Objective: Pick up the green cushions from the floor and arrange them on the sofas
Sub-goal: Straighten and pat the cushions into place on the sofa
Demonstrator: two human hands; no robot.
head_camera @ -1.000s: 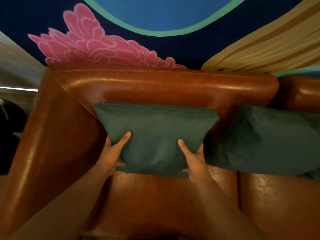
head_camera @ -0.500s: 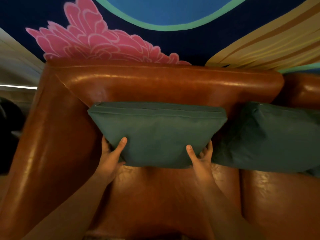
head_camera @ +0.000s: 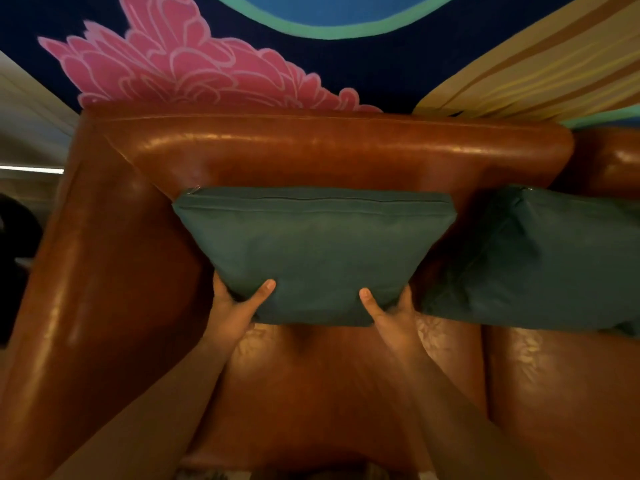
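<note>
Head view, looking down over both forearms. Gripping with the left hand (head_camera: 231,311) at the lower left corner of a green cushion (head_camera: 311,254): thumb laid across the front face, fingers curled round behind and mostly hidden. Gripping likewise with the right hand (head_camera: 389,315) at the lower right corner, thumb on the front, fingertips wrapped round the side edge. Held upright on the brown leather sofa (head_camera: 166,161), zip seam uppermost, top edge leaning back against the backrest (head_camera: 329,147), bottom edge at or just above the seat (head_camera: 304,375); hard to tell whether fully resting or partly carried. Set towards the left end of the sofa, near the armrest (head_camera: 79,306) but apart from it. Just beside to the right, a second green cushion (head_camera: 540,265), propped against the backrest over the neighbouring seat (head_camera: 554,393), untouched by either hand; touching the first cushion or not, cannot tell. Behind the sofa, a painted wall (head_camera: 194,71) with a pink flower, a blue circle and yellow bands. Judged as the placing step: cushion at its spot, not yet released. Next, probably: settle the bottom edge onto the seat, check the lean against the backrest, then loosen both grips together and draw the hands out sideways without dragging the cushion forward. No floor in sight, so no telling how many cushions remain to fetch.
</note>
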